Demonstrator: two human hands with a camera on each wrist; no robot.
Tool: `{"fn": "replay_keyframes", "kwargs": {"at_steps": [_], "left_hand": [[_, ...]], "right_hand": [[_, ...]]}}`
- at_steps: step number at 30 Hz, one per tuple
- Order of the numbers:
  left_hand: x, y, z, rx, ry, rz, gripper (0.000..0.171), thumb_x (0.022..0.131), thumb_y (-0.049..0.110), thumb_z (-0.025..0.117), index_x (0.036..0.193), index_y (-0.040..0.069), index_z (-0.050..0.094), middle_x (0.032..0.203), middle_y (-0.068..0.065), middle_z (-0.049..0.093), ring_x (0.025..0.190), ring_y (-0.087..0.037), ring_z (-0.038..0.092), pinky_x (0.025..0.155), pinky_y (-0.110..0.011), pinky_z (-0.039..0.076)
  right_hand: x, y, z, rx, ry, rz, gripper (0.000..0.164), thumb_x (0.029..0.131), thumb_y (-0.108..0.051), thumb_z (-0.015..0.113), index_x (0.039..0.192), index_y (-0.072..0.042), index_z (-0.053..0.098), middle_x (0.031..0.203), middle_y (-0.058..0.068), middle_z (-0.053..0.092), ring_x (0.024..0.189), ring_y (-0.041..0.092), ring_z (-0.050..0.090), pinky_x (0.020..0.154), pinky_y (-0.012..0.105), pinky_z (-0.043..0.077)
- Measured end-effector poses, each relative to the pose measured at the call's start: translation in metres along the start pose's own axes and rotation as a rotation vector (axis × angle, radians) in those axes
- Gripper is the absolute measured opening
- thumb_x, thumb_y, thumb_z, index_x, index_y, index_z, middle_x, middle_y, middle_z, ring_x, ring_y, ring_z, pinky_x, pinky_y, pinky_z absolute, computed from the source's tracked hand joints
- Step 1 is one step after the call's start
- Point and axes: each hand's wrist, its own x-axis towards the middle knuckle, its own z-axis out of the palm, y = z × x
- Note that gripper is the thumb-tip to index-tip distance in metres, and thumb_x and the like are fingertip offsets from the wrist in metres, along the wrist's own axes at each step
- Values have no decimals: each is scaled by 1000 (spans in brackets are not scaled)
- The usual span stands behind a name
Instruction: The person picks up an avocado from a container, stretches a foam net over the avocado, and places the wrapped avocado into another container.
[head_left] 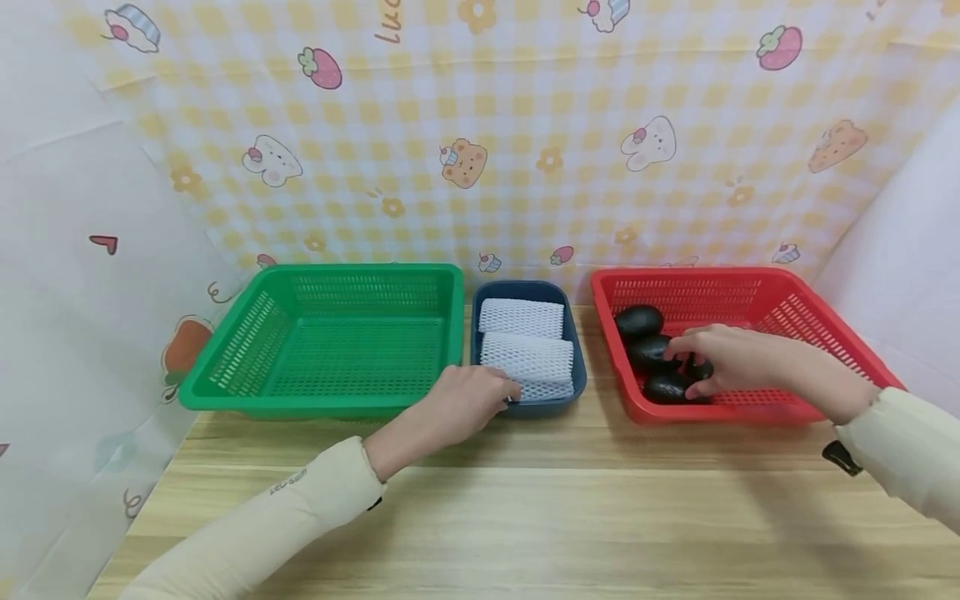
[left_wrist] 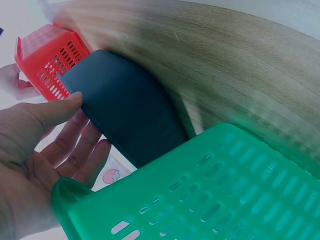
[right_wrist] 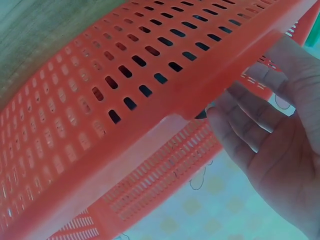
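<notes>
Several dark, egg-shaped fruits that look like avocados [head_left: 640,322] lie in the left part of the red basket [head_left: 757,415]. My right hand [head_left: 738,358] reaches over its front rim, thumb and fingers bent around one avocado [head_left: 699,368]. In the right wrist view the basket wall hides most of the fruit from sight. White foam net sleeves [head_left: 525,357] lie in a small dark blue bin [head_left: 531,290]. At that bin's front left corner is my left hand [head_left: 468,400], its fingers loosely bent over the rim near the sleeves. The left wrist view shows the thumb by the bin's edge.
A green basket [head_left: 322,406] with slotted walls stands left of the bin, close to my left forearm. All three containers sit in a row on a wooden table [head_left: 525,508], before a patterned cloth [head_left: 517,108].
</notes>
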Motion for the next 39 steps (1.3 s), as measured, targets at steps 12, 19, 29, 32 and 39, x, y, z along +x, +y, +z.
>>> {"fn": "replay_keyframes", "kwargs": {"at_steps": [12, 19, 29, 32, 39], "left_hand": [[1, -1, 1, -2, -2, 5, 13, 92, 14, 78, 102, 21, 78, 93, 5, 72, 79, -14, 67, 52, -26, 49], [2, -2, 2, 6, -4, -1, 13, 93, 15, 77, 104, 22, 78, 93, 5, 71, 78, -14, 67, 51, -25, 47], [0, -2, 2, 3, 0, 3, 13, 93, 15, 77, 103, 22, 78, 93, 5, 72, 79, -14, 68, 52, -26, 48], [0, -2, 3, -6, -2, 4, 13, 93, 14, 77, 103, 22, 78, 94, 5, 72, 80, -14, 68, 52, -26, 48], [0, -3, 5, -1, 16, 11, 13, 93, 14, 77, 103, 22, 79, 93, 6, 72, 79, -13, 67, 52, -25, 48]], "right_hand": [[9, 1, 4, 23, -86, 24, 53, 75, -23, 92, 120, -7, 69, 110, 4, 67, 99, 27, 65, 81, 43, 56], [14, 3, 6, 32, -134, 4, 49, 75, -20, 93, 117, -9, 70, 103, -1, 66, 93, 22, 63, 77, 38, 57], [17, 5, 10, 69, -187, 38, 54, 76, -24, 92, 122, -8, 70, 100, -1, 67, 84, 17, 60, 72, 33, 58], [17, 4, 10, 79, -212, 76, 57, 77, -25, 91, 125, -7, 69, 99, -1, 67, 83, 17, 60, 72, 33, 57], [18, 3, 10, 69, -215, 64, 55, 77, -24, 91, 124, -6, 70, 99, -2, 66, 82, 17, 59, 72, 34, 57]]}}
